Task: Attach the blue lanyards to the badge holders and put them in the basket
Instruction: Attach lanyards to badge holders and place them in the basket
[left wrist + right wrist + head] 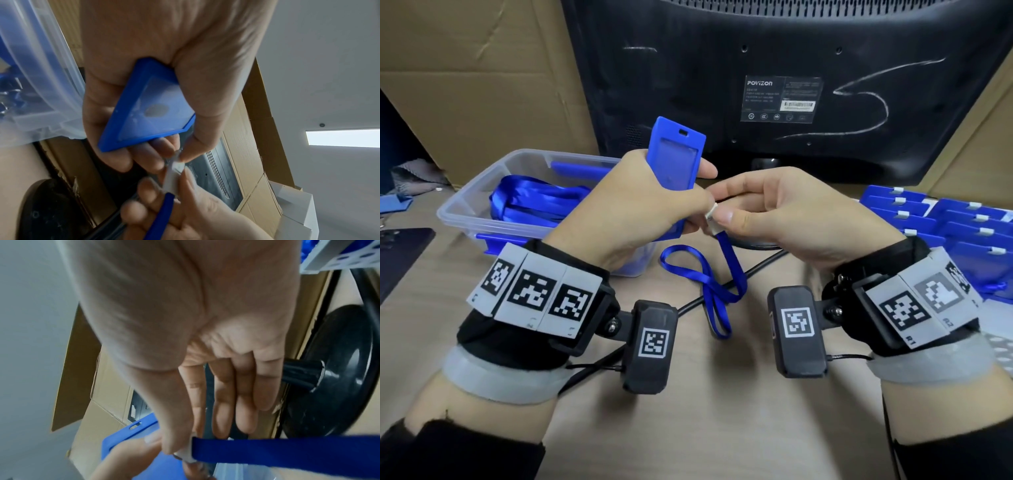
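My left hand [654, 209] grips a blue badge holder [677, 150] upright above the table, its slot at the top. In the left wrist view the badge holder [148, 110] lies across the palm, and the left thumb and a finger also touch the white clip [174, 172]. My right hand [767, 205] pinches the white clip [711, 214] of a blue lanyard [722, 277], whose loop hangs down to the table. In the right wrist view the lanyard [287, 452] runs off to the right. The clip sits beside the holder's lower part, apart from the slot.
A clear plastic basket [482, 192] at the left holds blue lanyards and holders. Several more blue badge holders [941, 219] lie in rows at the right. A black monitor [791, 85] stands behind, its round base [339, 369] and cable under the hands. Cardboard stands around.
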A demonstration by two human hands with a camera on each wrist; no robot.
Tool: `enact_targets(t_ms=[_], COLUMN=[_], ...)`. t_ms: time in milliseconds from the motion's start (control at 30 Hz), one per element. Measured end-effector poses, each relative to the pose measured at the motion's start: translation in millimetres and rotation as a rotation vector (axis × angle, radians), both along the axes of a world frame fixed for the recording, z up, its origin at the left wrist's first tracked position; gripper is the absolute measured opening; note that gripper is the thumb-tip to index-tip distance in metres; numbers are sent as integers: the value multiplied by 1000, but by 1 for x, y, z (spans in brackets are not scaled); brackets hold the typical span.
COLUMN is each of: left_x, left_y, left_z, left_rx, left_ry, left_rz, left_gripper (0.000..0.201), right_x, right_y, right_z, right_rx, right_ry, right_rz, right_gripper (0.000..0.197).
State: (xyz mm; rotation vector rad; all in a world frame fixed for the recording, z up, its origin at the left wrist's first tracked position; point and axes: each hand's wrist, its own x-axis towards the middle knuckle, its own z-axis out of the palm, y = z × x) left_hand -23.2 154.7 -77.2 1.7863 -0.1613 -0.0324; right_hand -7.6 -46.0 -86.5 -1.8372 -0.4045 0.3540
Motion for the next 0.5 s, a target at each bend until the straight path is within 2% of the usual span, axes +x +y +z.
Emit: enact_targets(t_ms=[200,500], left_x=[-3,-4], left_y=[7,8], left_z=[6,8], left_rx=[28,-21], left_ry=[-40,-57], left_rz=[-60,-46], left_gripper=[25,27], right_x=[-2,0], right_y=[-1,-4], right_z=[2,2], right_rx=[54,167], right_ry=[77,118], right_rz=[72,2], right_gripper=[25,26])
